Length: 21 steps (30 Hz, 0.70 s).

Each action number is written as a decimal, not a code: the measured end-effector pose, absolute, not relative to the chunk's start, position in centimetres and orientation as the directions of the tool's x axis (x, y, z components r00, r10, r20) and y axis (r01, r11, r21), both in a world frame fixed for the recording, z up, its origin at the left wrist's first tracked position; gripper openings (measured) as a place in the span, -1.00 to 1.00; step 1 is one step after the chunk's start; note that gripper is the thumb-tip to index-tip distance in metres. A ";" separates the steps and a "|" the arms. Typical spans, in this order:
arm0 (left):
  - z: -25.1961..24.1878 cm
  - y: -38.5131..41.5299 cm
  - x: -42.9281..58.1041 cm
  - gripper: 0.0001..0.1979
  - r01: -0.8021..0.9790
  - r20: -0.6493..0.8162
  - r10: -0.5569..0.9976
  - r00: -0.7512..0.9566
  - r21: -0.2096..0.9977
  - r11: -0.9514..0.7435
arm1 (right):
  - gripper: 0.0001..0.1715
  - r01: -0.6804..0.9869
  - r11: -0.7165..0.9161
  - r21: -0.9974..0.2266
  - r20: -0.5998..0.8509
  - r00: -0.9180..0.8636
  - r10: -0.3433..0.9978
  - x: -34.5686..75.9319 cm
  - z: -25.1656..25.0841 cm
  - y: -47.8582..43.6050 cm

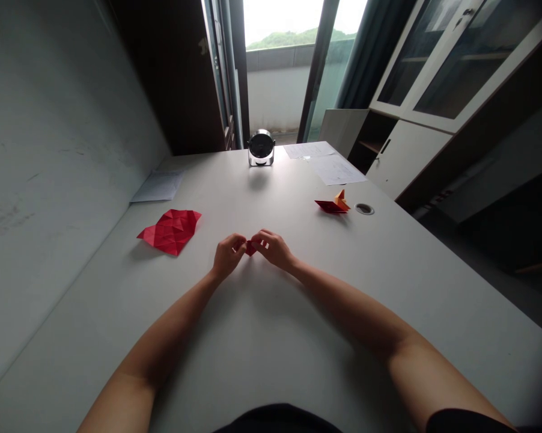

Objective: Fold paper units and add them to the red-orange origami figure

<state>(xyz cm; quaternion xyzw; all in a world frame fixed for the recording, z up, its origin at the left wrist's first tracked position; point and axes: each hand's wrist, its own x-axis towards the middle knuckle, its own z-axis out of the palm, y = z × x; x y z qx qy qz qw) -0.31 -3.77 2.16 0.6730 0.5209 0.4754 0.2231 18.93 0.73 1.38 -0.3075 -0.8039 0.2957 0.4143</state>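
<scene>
Between my two hands is a small folded piece of red paper (pixel 250 248), its lower point showing below my fingers. My left hand (pixel 228 255) pinches its left side with thumb and fingers. On the other side, my right hand (pixel 274 248) grips the right edge, fingers bent. Most of the paper is covered by my fingertips, so its full shape is hidden. A creased, opened-out red paper sheet (pixel 172 231) lies to the left of my hands. To the right, beyond my right hand, sits a red and orange folded paper figure (pixel 335 204).
A round black device on a silver stand (pixel 261 147) is at the table's far edge. White printed sheets (pixel 336 170) lie at the back right, near a round cable hole (pixel 364 209). A pale envelope-like packet (pixel 158 186) rests by the left wall.
</scene>
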 end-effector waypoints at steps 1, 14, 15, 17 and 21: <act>2.3 -3.9 -0.3 -0.95 0.506 0.420 0.907 0.023 0.778 -0.373 | -0.83 0.253 0.648 -0.718 0.493 -0.474 0.730 19.0 1.5 0.6; 2.6 -4.0 -0.1 -0.94 0.473 0.402 0.914 0.058 0.795 -0.380 | -0.82 0.248 0.671 -0.699 0.510 -0.484 0.711 18.8 1.4 0.5; 2.5 -4.0 -0.1 -0.94 0.464 0.393 0.918 0.049 0.805 -0.369 | -0.83 0.249 0.667 -0.702 0.508 -0.481 0.714 18.8 1.4 0.5; 2.3 -3.9 -0.1 -0.93 0.451 0.377 0.925 0.033 0.820 -0.351 | -0.84 0.254 0.662 -0.705 0.507 -0.471 0.722 18.8 1.3 0.5; 1.7 -3.5 -0.4 -0.91 0.411 0.344 0.939 -0.001 0.856 -0.313 | -0.88 0.269 0.644 -0.716 0.506 -0.434 0.745 18.9 1.2 0.7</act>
